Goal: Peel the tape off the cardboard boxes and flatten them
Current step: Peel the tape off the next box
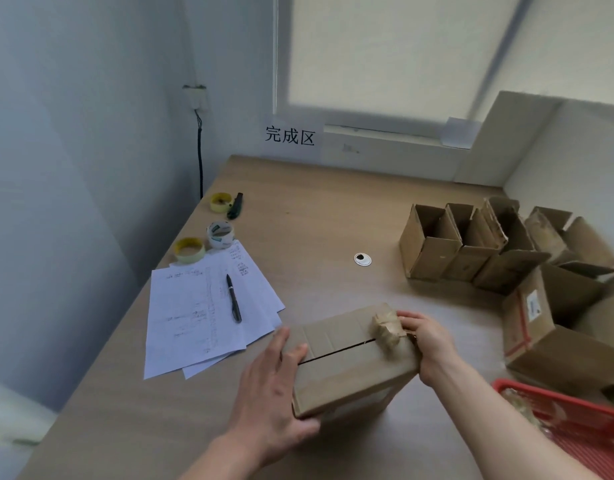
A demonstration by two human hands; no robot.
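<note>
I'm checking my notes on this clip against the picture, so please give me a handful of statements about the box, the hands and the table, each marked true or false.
1. The right hand pinches a crumpled wad of tape at the box top. True.
2. The left hand lies away from the box, on the papers. False: it steadies the box's left end; the papers lie apart, further left.
3. A pen lies on the papers. True.
4. The seam between the top flaps is still fully taped over. False: a dark open slit shows along most of it.
5. The basket at lower right is blue. False: it is red.
6. Three tape rolls sit near the table's left edge. True.
</note>
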